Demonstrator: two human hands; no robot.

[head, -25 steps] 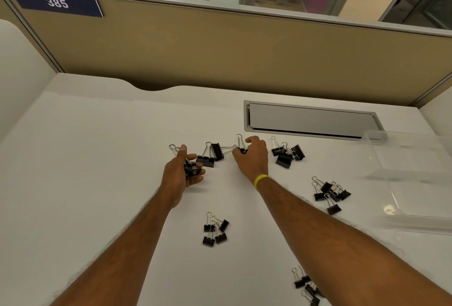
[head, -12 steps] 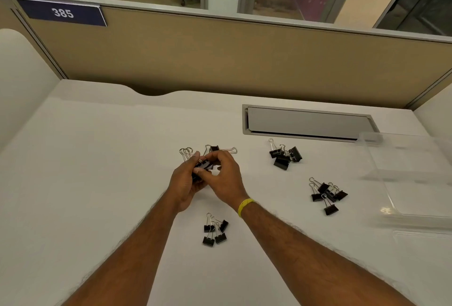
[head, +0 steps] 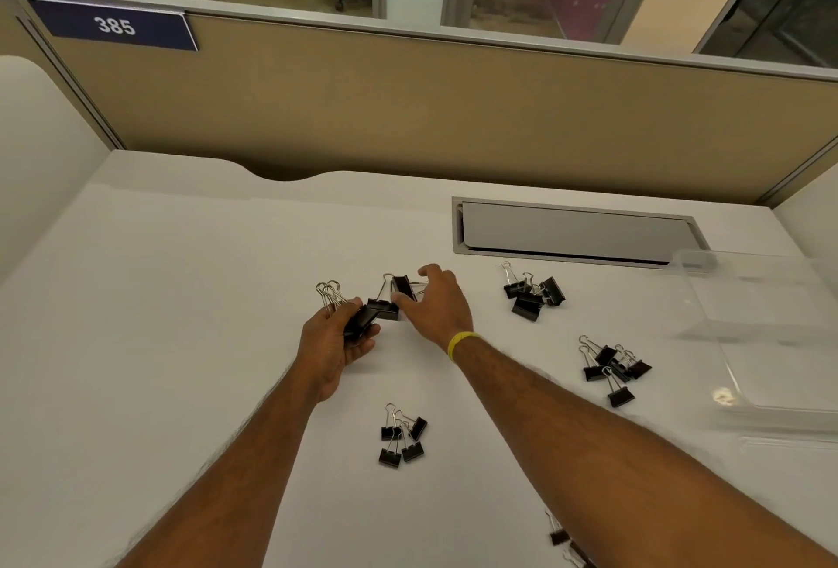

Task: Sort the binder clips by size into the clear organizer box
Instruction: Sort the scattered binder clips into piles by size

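Clips bunched in left hand w/ fingers curled round 'em; right hand spread, empty, over loose pair. Pinch black bodies, not wire loops.

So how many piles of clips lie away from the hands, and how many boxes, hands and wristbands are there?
Loose piles of black metal binder clips: 4
Clear plastic organizer box: 1
Bare hands, left hand gripping a clip bunch, right hand: 2
Yellow wristband: 1
Total: 8
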